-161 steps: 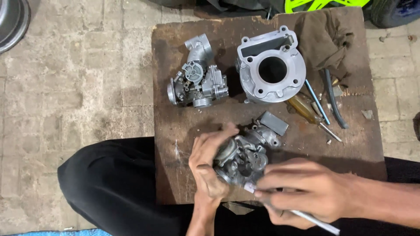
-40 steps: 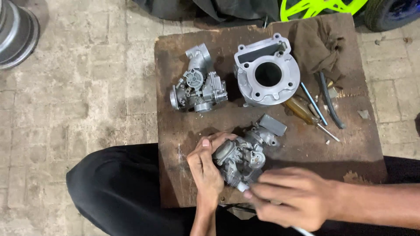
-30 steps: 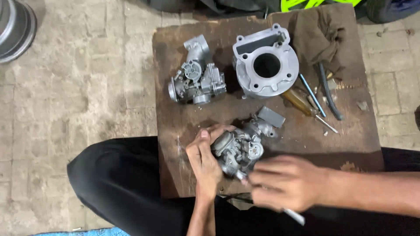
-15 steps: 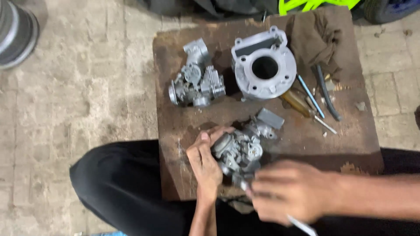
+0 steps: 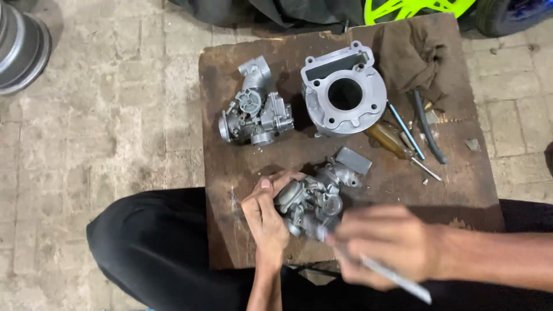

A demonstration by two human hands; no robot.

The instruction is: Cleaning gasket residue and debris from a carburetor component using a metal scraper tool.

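Your left hand [image 5: 266,216] is wrapped around the near side of a grey metal carburetor [image 5: 311,198], fingers curled over its top and thumb up, holding it just above the near edge of the wooden counter [image 5: 242,144] that stands in front of your knees. Your right hand [image 5: 389,245] is blurred, but its fingers are closed around a slim metal tool [image 5: 397,279], whose tip meets the lower right of the carburetor you hold while its shaft runs back out toward the lower right. A small flat grey cover [image 5: 352,160] lies on the counter just beyond that carburetor. Further up the counter, a second carburetor [image 5: 256,112] with a curved intake stub rests on the left side, well apart from your hands, and a grey engine cylinder [image 5: 344,92] with a round bore stands just to its right. A brown rag [image 5: 412,55] is bunched at the far right corner. Beside the cylinder lie a yellow-handled screwdriver [image 5: 387,140], a blue-handled tool [image 5: 405,131] and a dark bent tool [image 5: 426,126]. The counter sits on a paved stone floor [image 5: 103,115], with a round metal rim [image 5: 20,49] at the far left.
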